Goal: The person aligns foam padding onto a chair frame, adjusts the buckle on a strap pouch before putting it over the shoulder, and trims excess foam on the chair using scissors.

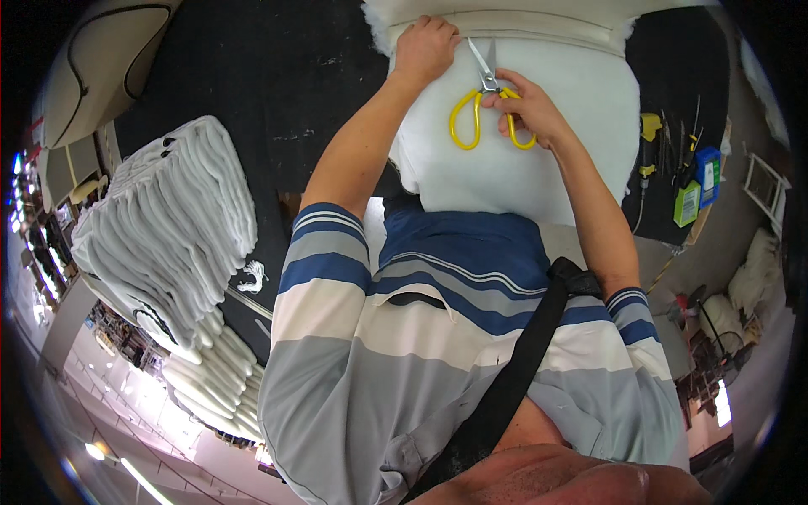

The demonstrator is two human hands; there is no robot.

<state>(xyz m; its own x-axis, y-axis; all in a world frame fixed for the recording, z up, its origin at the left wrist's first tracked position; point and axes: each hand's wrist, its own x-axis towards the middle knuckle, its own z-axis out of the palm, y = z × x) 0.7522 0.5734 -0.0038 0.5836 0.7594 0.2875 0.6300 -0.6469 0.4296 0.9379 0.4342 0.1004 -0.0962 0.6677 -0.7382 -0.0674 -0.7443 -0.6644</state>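
Fingers bent and closed, my left hand (426, 49) rests at the seamed edge of a cream cover (539, 27), at the far side of a white padded piece (581, 126). What its fingertips pinch is too small to make out. My right hand (530, 108) grips a pair of scissors (488, 80) with yellow loop handles, its fingers at the right loop. The blades are parted and point away from me, their tips just right of my left fingertips. Fluffy white wadding shows along the cover's edge.
To the left, a stack of grey-white padded pieces (177, 202) lies on the black table (278, 84), with a white thread bundle (251, 276) beside it. At the right are a yellow-handled tool (649, 139), a green box (687, 204) and a blue box (709, 175).
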